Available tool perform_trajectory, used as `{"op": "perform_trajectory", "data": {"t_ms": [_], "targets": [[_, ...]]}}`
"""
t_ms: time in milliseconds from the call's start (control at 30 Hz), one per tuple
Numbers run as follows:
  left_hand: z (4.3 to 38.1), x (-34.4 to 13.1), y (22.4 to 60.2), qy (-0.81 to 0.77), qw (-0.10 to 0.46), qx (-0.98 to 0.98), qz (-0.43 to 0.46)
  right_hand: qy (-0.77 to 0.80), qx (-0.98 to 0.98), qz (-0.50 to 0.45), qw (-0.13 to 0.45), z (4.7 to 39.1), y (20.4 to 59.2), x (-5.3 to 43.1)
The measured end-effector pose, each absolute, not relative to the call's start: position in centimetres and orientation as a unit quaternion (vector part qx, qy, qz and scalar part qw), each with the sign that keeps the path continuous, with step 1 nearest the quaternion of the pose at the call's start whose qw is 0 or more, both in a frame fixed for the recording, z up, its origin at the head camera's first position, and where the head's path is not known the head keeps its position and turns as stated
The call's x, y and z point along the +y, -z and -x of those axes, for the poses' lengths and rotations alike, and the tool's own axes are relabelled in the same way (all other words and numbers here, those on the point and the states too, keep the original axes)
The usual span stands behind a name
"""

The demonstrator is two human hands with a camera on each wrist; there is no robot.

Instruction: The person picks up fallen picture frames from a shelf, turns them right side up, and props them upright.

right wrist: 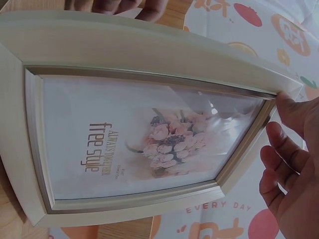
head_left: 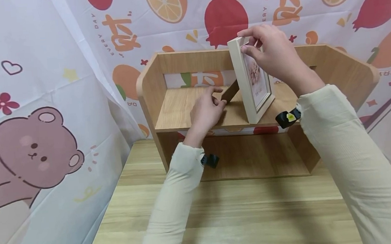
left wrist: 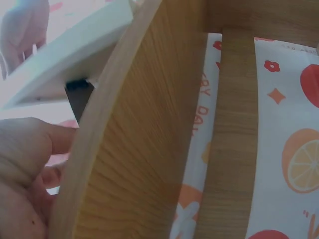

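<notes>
A cream picture frame (head_left: 241, 80) with a flower print stands tilted on the upper board of a wooden desktop shelf (head_left: 180, 100). My right hand (head_left: 272, 49) grips the frame's top edge, thumb on the front and fingers over the top. In the right wrist view the thumb presses the frame's corner (right wrist: 286, 89). A dark stand (head_left: 230, 92) slants out behind the frame. At its free end my left hand (head_left: 208, 107) pinches it, thumb at the tip and index finger raised above. The left wrist view shows the stand (left wrist: 79, 99) partly hidden by the shelf board.
Below the upper board lies the shelf's lower level (head_left: 253, 155). The shelf stands on a light wooden table (head_left: 244, 217), against a fruit-print cloth (head_left: 190, 15). On the left hangs a cloth with a bear print (head_left: 39, 149). The shelf's side panels (head_left: 152, 102) rise beside the upper board.
</notes>
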State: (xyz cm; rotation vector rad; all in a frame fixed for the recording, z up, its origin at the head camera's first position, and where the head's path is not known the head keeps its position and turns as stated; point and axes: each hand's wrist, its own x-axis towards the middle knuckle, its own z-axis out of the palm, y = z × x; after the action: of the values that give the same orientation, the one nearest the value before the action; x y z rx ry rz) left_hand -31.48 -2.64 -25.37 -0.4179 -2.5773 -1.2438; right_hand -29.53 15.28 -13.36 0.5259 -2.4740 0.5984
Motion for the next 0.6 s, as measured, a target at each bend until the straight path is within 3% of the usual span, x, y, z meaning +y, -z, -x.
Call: {"op": "perform_trajectory", "data": {"t_ms": [333,600], "targets": [[28.5,-1.8,25.8,0.454,0.157,-0.841,0.248,-0.205,-0.919,-0.2,0.271,29.2,13.4,15.3],[27.8,-0.1,26.6,0.46,0.196,-0.826,0.261,-0.212,-0.916,-0.2,0.274,29.1,13.5,15.4]]}}
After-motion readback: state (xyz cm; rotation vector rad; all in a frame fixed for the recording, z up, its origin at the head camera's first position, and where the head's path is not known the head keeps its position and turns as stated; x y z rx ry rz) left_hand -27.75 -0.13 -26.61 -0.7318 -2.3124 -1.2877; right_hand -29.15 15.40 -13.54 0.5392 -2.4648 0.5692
